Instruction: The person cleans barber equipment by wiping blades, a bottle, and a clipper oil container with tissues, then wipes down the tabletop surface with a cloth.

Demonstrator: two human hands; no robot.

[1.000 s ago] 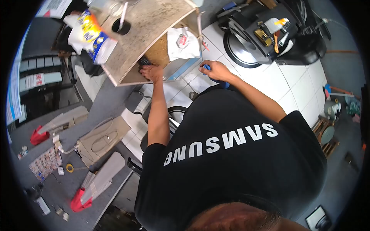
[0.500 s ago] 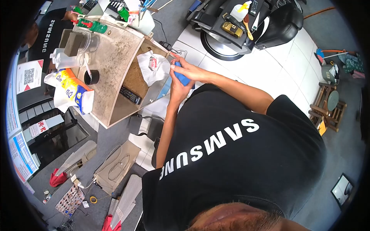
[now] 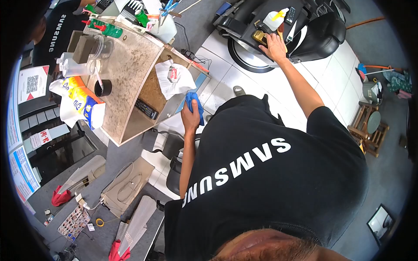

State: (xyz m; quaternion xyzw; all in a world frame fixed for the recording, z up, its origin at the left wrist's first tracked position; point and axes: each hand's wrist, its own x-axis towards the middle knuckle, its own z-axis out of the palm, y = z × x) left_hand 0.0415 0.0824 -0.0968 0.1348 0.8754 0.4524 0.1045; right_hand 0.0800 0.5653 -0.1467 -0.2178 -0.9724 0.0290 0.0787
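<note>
My left hand [image 3: 190, 116] is closed around a crumpled blue cloth [image 3: 194, 104], beside the open shelf of a cabinet. A white paper [image 3: 173, 80] with a red print lies at that shelf, and a black remote [image 3: 146, 108] rests inside. My right hand [image 3: 275, 48] reaches over a black chair seat with its fingers apart, at the edge of a gold clipper [image 3: 260, 37]. Beside its fingers is a wooden-handled brush [image 3: 281, 34]. A white bottle with a yellow top [image 3: 276, 19] and another black remote [image 3: 290, 15] lie just beyond.
The cabinet top [image 3: 126, 65] holds a black cup [image 3: 102, 88], a yellow and blue tissue pack [image 3: 80, 102], clear jars and green bottles. A mirror reflects a person at the upper left. Cables lie behind the cabinet. A wooden stool [image 3: 370, 126] stands at the right.
My left hand has left the shelf and now holds the blue cloth. My right hand, half a second ago together with the left at the cloth, has moved away to the chair seat.
</note>
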